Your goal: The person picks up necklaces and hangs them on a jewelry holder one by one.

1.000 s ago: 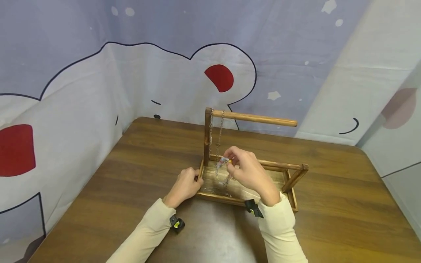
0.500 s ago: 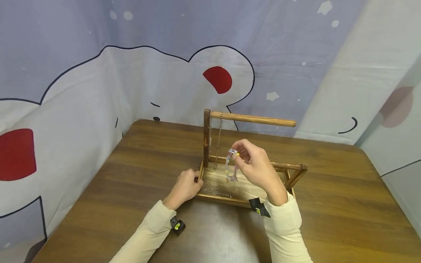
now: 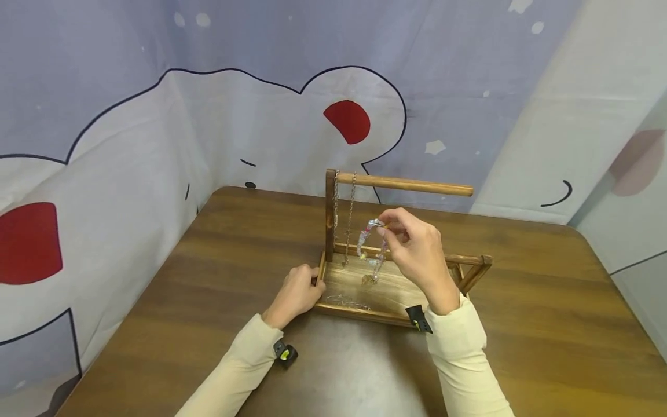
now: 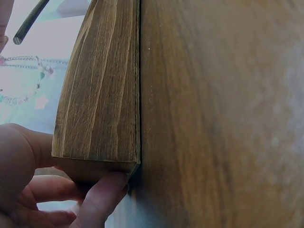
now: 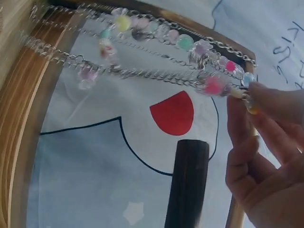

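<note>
In the head view my right hand (image 3: 419, 249) pinches a beaded bracelet (image 3: 362, 238) between thumb and fingertips. It hangs as a loop above the tray of a wooden jewelry stand (image 3: 354, 314). The right wrist view shows the bracelet's pastel, pink and yellow beads (image 5: 185, 42) with silver chain beside them. My left hand (image 3: 294, 294) holds the tray's left end. Close up in the left wrist view, thumb and fingers (image 4: 107, 194) grip the end of the wooden tray wall (image 4: 97, 95).
Chain necklaces (image 3: 350, 217) hang from the left end of the stand's upper bar (image 3: 417, 185). A lower bar (image 3: 464, 259) runs behind the tray. Thin silver jewelry (image 3: 346, 302) lies near the tray's front wall. A printed cloth (image 3: 271, 133) stands behind the table (image 3: 219, 249).
My right hand has lifted the bracelet upward and a little to the right, out of the tray and away from the hanging chains. The left hand keeps its hold on the tray.
</note>
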`<state>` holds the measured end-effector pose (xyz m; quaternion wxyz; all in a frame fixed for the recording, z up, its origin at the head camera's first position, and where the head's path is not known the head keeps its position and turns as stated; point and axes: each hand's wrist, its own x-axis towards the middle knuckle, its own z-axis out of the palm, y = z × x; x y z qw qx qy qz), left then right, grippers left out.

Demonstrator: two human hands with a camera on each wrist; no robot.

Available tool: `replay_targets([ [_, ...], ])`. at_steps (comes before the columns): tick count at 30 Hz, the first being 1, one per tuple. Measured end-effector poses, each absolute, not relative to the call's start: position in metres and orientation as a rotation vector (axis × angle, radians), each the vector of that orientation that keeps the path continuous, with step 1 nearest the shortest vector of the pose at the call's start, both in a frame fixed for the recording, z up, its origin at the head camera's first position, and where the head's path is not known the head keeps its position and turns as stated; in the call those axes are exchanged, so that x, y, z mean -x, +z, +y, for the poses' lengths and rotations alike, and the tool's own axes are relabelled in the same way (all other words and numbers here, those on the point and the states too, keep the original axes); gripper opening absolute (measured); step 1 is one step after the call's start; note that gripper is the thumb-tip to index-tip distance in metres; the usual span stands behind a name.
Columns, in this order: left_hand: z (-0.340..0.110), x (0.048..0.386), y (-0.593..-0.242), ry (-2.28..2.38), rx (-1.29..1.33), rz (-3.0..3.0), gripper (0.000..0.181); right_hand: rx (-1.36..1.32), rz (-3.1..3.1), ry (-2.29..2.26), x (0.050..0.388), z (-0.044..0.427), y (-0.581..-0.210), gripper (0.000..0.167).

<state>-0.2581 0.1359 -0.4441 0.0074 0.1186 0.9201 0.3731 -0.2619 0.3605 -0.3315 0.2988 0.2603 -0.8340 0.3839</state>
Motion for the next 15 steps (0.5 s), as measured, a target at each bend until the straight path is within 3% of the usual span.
replay_targets([
  [3,0.136,0.258,-0.444,1.162,-0.386,2.895,0.023,-0.671,-2.176,1.080,0.263,0.360,-0.334,0.016],
  [15,0.138,0.261,-0.443,1.149,-0.408,2.938,0.016,-0.711,-2.104,1.216,0.265,0.354,-0.347,0.018],
])
